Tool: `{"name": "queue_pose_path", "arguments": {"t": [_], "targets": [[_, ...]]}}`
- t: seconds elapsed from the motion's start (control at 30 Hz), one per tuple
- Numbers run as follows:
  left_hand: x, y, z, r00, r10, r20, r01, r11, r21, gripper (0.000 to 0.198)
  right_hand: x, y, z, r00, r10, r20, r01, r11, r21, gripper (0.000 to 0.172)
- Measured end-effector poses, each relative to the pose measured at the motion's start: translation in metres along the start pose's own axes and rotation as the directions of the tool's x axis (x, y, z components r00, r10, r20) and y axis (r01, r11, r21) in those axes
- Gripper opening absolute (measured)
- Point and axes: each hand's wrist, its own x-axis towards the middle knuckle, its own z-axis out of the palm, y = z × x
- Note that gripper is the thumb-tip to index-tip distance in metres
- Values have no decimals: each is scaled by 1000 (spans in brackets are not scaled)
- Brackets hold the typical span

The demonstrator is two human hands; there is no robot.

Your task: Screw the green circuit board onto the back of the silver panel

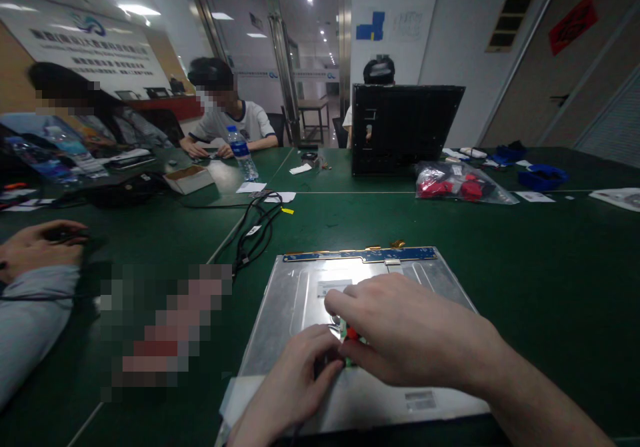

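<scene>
A metal-backed display panel [275, 307] lies flat on the green table in front of me, with a narrow blue circuit strip [325, 257] along its far edge. Both my hands work close together over its middle. Curled at the left edge of a small green circuit board [351, 363] is my left hand [300, 367], fingers closed; what they pinch is hidden. My right hand [405, 327] comes in from the right with bent fingers closed around a small red thing [352, 333], just above the board. Thin wires [334, 327] show beside the fingertips.
Black cables [260, 227] lie left of the panel. A co-worker's hand [45, 247] rests at far left. Further back are a water bottle [241, 153], a cardboard box [190, 179], a black monitor casing [405, 130], a bag of red parts [460, 183] and blue trays [543, 176]. People sit opposite.
</scene>
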Motion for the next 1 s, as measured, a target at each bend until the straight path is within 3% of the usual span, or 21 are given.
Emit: {"name": "queue_pose_path", "arguments": {"t": [0.17,0.47,0.73,1.0], "targets": [[1,3,-1,1000,21,11,-21,1000,3,13,2,1,2,999,36,-20,-36,999,-14,21],[-2,-5,2,1000,-5,8,5,1000,-29,15,1,0,2,999,23,-39,-23,1000,-20,13],[-2,-1,0,997,-75,20,75,997,16,13,-1,0,-4,999,-23,31,22,999,33,16],[-2,-2,2,999,-44,-18,44,999,27,12,-2,1,-4,997,-16,73,9,995,95,15]]}}
